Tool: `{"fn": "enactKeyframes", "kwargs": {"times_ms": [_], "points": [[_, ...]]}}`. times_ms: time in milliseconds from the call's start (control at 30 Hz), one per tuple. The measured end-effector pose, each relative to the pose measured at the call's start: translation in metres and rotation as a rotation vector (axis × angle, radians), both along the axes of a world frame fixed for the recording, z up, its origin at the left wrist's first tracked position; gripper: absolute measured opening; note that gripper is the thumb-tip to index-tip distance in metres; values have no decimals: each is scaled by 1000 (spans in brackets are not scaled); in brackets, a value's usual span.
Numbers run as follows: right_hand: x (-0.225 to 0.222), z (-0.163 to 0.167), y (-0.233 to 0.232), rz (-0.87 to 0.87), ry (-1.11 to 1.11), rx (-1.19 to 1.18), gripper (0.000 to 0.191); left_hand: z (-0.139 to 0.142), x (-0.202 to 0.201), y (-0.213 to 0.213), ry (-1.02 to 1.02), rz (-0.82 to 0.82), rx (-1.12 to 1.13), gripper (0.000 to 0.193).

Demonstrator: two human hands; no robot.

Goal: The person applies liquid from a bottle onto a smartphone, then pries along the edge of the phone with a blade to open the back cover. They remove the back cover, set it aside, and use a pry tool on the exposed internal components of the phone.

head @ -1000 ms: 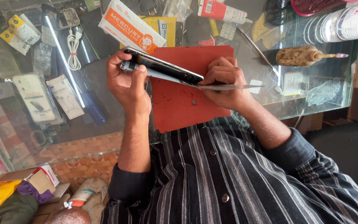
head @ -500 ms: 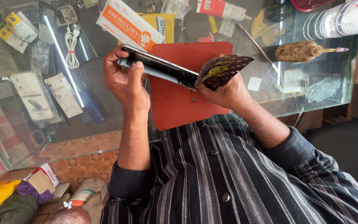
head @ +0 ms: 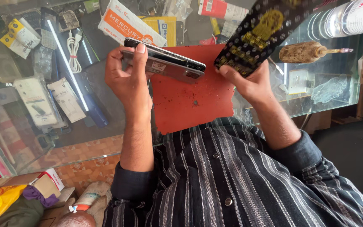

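Above red mat (head: 190, 103), phone (head: 164, 64), patterned black cover (head: 255, 33)

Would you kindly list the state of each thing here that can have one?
phone: held edge-up in the left hand, back cover off
back cover: off the phone, lifted in the right hand
red mat: flat on the glass counter, speckled with debris
wooden-handled tool: lying on the counter, untouched

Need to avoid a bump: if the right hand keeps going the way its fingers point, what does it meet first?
Probably the phone held by the left hand: the right hand, gripping the patterned back cover, points toward its near end. Depth unclear.
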State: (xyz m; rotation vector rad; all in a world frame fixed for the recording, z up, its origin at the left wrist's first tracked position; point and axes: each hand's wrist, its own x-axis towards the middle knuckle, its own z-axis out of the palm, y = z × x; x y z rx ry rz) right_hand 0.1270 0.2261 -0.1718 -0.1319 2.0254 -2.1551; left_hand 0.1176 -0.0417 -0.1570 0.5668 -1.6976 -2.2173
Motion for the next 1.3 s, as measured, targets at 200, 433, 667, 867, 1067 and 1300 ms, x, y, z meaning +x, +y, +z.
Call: {"fn": "enactKeyframes", "kwargs": {"times_ms": [200, 433, 667, 867, 1067, 1300], "points": [[-1, 5, 15, -8, 18, 366, 31, -3, -2, -5, -126, 10, -80, 24], [-6, 34, 20, 77, 22, 897, 85, 2, 12, -6, -175, 13, 114, 23], [1, 74, 19, 22, 84, 845, 61, 23, 25, 7, -147, -13, 409, 20], [-3, 79, -8, 163, -127, -233, 42, 34, 40, 38, -5, -57, 718, 31], [-22, 56, 9, 43, -171, -380, 31, 37, 54, 44, 111, -342, -13, 20], [-21, 50, 13, 40, -178, -167, 35, 60, 60, 59, 333, -673, -479, 39]]}}
